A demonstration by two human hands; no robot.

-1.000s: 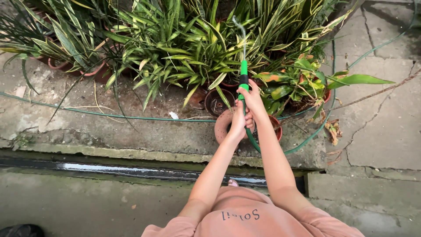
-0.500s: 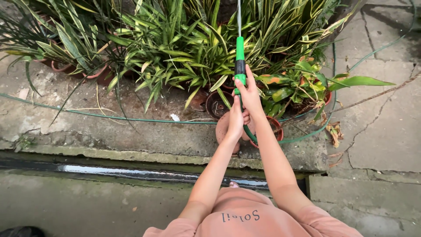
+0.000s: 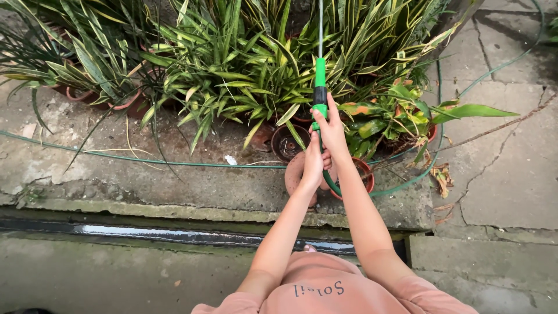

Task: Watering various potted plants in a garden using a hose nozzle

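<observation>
Both my hands grip a green and black hose nozzle (image 3: 319, 87) held out in front of me. My right hand (image 3: 332, 132) wraps the nozzle higher up. Just below it, my left hand (image 3: 314, 166) holds where the green hose (image 3: 407, 185) joins. A thin straight jet of water (image 3: 320, 26) shoots from the nozzle up into the striped-leaf potted plants (image 3: 244, 81).
Terracotta pots (image 3: 288, 142) stand on a cracked concrete ledge (image 3: 174, 186). The hose runs across the ledge to the left and loops right over the paving (image 3: 511, 174). A wet drain gutter (image 3: 145, 232) runs below the ledge. A colourful-leaf plant (image 3: 395, 116) sits at right.
The nozzle has tilted up to point straight ahead, and the water jet now runs straight up into the plants. My hands stay in nearly the same place.
</observation>
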